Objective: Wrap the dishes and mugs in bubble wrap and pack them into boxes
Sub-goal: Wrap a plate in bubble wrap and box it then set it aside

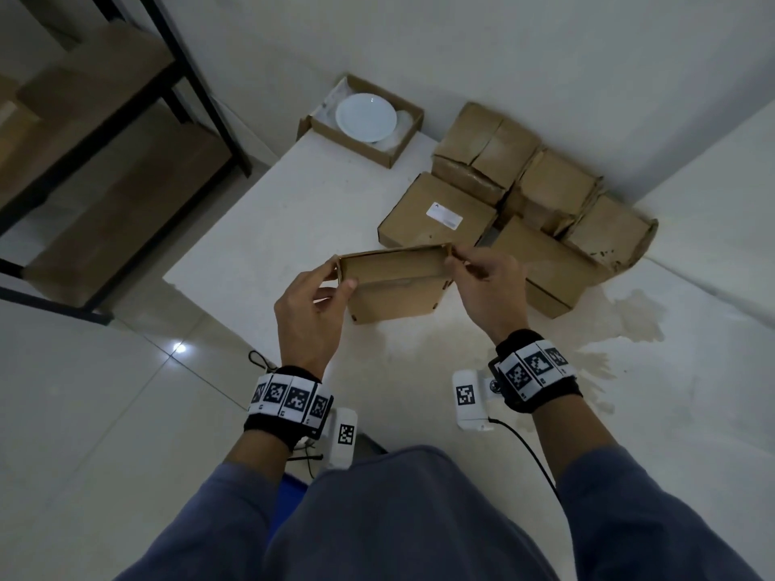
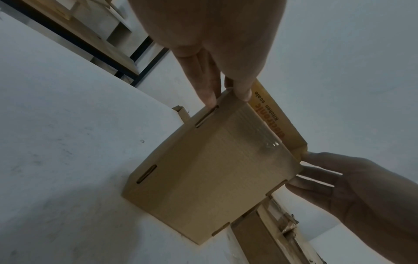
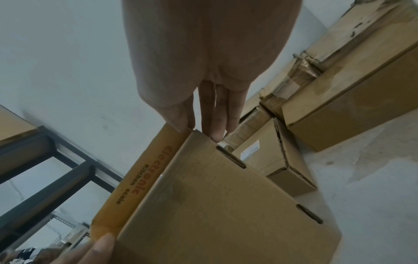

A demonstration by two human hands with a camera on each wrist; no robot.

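Observation:
A small brown cardboard box (image 1: 396,297) stands on the white table (image 1: 293,211) in front of me, its lid flap (image 1: 392,262) raised. My left hand (image 1: 312,301) pinches the flap's left corner, thumb in front. My right hand (image 1: 488,283) pinches the right corner. In the left wrist view the box (image 2: 210,171) shows slots and the flap (image 2: 278,121) printed "electronic kitchen scale". The right wrist view shows the same box (image 3: 226,205) and flap (image 3: 138,184). An open box (image 1: 360,119) at the table's far edge holds a white plate (image 1: 365,117).
Several closed cardboard boxes (image 1: 524,195) are piled at the back right against the wall, one with a white label (image 1: 444,216). A black metal shelf rack (image 1: 126,132) with wooden boards stands to the left. A stain (image 1: 620,320) marks the table's right side.

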